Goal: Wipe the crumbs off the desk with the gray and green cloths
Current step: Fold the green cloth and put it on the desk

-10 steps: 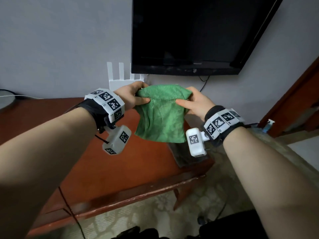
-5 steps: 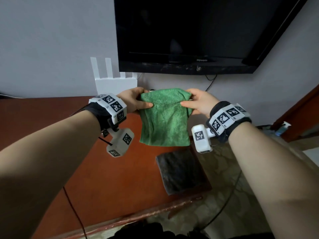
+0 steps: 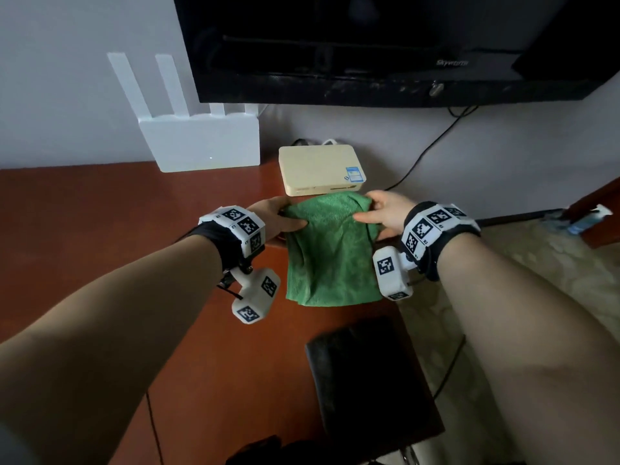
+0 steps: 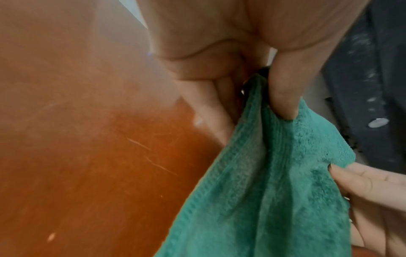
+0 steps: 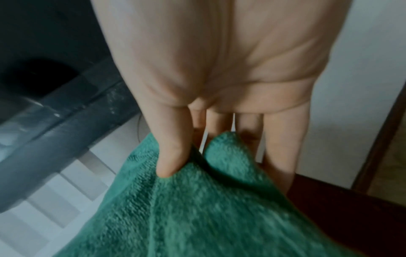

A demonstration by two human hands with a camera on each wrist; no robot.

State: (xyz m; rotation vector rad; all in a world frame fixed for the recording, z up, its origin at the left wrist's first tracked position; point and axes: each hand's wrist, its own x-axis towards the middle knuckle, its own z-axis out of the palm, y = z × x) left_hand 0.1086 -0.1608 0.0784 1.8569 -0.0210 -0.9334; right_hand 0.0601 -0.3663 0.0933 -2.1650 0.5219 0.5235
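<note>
The green cloth (image 3: 330, 253) hangs over the reddish-brown desk (image 3: 100, 223), stretched between both hands. My left hand (image 3: 278, 218) pinches its upper left corner, thumb in front and fingers behind. My right hand (image 3: 380, 214) pinches the upper right corner the same way. In the left wrist view the thumb presses into the green cloth (image 4: 274, 182), and a pale crumb (image 4: 51, 236) lies on the desk. The right wrist view shows my thumb and fingers closed on the green cloth (image 5: 186, 208). The dark gray cloth (image 3: 365, 374) lies flat near the desk's right front corner.
A white router (image 3: 201, 142) with tall antennas stands at the back against the wall. A beige box (image 3: 320, 169) sits just behind the green cloth. A black TV (image 3: 385, 45) hangs above. A cable (image 3: 426, 152) runs down the wall; patterned floor lies right of the desk.
Both hands have lowered the green cloth toward the desk while still holding its top corners. The view has tilted down, showing the beige box and all of the gray cloth.
</note>
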